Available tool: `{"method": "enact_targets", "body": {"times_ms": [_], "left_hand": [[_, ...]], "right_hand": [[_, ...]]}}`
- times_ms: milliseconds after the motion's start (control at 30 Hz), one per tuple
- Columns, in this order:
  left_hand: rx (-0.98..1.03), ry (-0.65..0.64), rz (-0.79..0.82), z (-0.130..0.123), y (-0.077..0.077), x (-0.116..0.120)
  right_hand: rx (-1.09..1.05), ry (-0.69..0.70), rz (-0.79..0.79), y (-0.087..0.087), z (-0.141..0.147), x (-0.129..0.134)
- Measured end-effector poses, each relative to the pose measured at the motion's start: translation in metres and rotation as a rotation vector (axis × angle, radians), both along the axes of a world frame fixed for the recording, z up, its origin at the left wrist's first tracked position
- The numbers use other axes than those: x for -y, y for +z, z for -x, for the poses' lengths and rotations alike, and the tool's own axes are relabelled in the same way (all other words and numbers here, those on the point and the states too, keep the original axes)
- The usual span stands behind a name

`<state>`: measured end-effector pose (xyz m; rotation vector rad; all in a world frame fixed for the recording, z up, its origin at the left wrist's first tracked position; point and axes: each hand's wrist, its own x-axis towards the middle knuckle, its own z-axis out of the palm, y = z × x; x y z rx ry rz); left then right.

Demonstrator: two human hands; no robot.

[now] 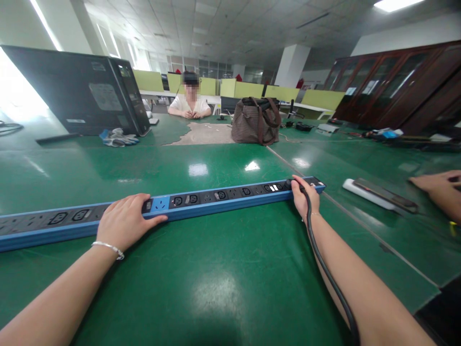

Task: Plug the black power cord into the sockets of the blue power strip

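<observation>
Head cam here. Everything's placed off the long blue power strip (230,204), which lies across the green table (223,274), its left end running out of frame.

Left hand (124,218) is draped over the strip just left of its bright blue socket, fingers across the top and thumb along the near side, so a loose clasp. Right hand (305,194) is at the strip's right end, fingers bunched around the end of a black cord (315,245); the plug itself is mostly hidden, so can't tell if it's fully seated.

Past the strip's right end there's a dark slab (389,194) leaning against a white bar (353,186), plus a co-worker's hand (439,187), kinda blurry. Beyond the strip: brown bag (248,122), work gloves (118,138), and a seated person (190,103).
</observation>
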<state>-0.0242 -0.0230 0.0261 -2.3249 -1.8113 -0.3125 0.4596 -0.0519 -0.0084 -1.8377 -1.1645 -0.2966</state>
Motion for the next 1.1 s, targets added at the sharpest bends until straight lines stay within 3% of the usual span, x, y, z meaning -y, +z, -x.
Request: {"method": "enact_targets", "body": {"times_ms": [600, 767, 933, 1100], "left_hand": [[-0.013, 0.003, 0.003, 0.001, -0.002, -0.002], [0.02, 0.008, -0.005, 0.001, -0.003, -0.002], [0.049, 0.006, 0.009, 0.001, -0.003, -0.002], [0.031, 0.003, 0.002, 0.001, -0.003, -0.002]], "right_hand": [[0.083, 0.024, 0.071, 0.0, -0.007, -0.005], [-0.006, 0.013, -0.027, -0.001, -0.005, -0.006], [-0.145, -0.111, -0.344, 0.008, -0.005, -0.006], [-0.116, 0.045, -0.256, 0.018, 0.019, -0.003]]}}
